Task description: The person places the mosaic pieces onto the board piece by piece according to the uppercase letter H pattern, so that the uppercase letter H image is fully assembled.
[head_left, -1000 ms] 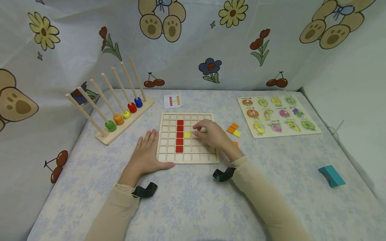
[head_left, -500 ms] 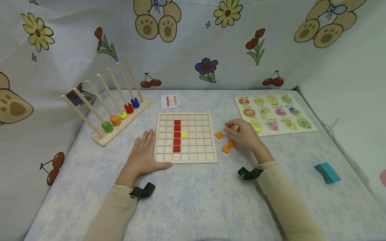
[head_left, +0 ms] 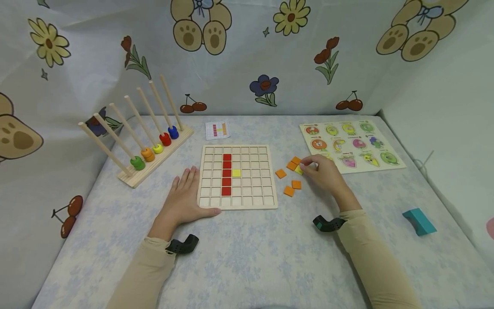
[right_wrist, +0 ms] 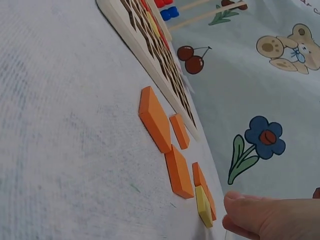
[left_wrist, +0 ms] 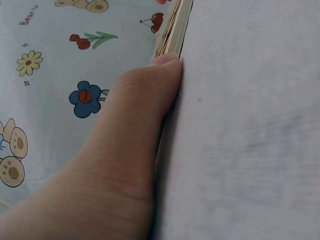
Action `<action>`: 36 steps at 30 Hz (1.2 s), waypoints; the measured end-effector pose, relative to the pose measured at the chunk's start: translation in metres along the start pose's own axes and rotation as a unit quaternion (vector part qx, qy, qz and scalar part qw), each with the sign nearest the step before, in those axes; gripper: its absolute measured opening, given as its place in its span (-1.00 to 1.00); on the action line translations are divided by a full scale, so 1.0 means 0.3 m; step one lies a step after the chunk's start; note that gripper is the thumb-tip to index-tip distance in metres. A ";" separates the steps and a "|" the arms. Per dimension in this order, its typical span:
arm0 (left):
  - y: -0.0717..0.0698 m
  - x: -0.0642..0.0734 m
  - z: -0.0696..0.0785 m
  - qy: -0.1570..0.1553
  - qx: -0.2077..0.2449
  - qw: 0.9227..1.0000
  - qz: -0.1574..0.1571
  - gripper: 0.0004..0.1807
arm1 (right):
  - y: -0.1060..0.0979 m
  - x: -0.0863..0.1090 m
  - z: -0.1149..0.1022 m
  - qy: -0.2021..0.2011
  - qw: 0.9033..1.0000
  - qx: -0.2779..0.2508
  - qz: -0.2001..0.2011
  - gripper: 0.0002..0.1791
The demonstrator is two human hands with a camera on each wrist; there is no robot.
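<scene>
A wooden grid board (head_left: 252, 201) lies in front of me with a column of red tiles (head_left: 227, 173) and a yellow tile (head_left: 236, 173) beside that column. My left hand (head_left: 183, 199) rests flat at the board's left side, thumb stretched along its near edge; the left wrist view shows this thumb (left_wrist: 142, 95) against the board. To the right of the board, my right hand (head_left: 322, 172) is over the table, thumb and index fingertips right at a loose yellow tile (right_wrist: 204, 206). Several orange tiles (right_wrist: 178, 171) lie around that yellow one. Nothing shows between the right fingers.
A peg rack (head_left: 133, 179) with coloured rings stands at the back left. Behind the board lies a small pattern card (head_left: 217, 130). A fruit picture board (head_left: 353, 143) is at the back right, and a teal arch block (head_left: 420, 222) sits at the far right.
My right hand has gone from above the board to the loose tiles on the right, then slightly further right, uncovering some tiles. The left hand keeps its place at the board.
</scene>
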State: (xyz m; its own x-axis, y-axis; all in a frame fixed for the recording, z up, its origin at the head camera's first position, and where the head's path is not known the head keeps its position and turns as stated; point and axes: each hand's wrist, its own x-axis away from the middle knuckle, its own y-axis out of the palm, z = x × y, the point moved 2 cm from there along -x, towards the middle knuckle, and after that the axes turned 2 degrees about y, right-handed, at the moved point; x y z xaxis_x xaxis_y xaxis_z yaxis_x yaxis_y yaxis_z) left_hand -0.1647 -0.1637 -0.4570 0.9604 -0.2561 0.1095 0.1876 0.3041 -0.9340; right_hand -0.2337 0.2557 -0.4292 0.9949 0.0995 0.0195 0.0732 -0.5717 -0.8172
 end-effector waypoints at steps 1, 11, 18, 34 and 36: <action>0.001 0.000 0.000 0.000 0.000 1.000 0.000 0.65 | 0.002 -0.001 0.001 0.001 1.000 0.004 0.000 -0.70; 0.002 -0.001 -0.001 0.001 0.002 1.000 0.003 0.63 | 0.017 0.000 -0.008 0.031 0.999 0.027 -0.019 -0.65; 0.001 -0.001 -0.001 0.001 0.002 1.000 0.006 0.62 | 0.018 0.005 -0.016 0.009 0.998 0.057 -0.025 -0.64; 0.003 -0.001 0.000 -0.004 0.002 1.000 0.005 0.64 | 0.015 0.008 -0.036 0.008 0.998 -0.050 -0.027 -0.77; 0.002 -0.001 0.000 -0.003 0.002 1.000 0.004 0.64 | 0.018 0.002 -0.059 0.003 0.998 -0.058 -0.032 -0.76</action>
State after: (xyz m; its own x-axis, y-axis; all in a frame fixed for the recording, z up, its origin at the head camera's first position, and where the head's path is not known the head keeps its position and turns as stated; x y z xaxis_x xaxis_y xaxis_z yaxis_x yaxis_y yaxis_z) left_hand -0.1648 -0.1633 -0.4576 0.9631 -0.2486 0.1029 0.1799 0.3104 -0.9334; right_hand -0.2316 0.2383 -0.4233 0.9883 0.1341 0.0731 0.1437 -0.6552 -0.7417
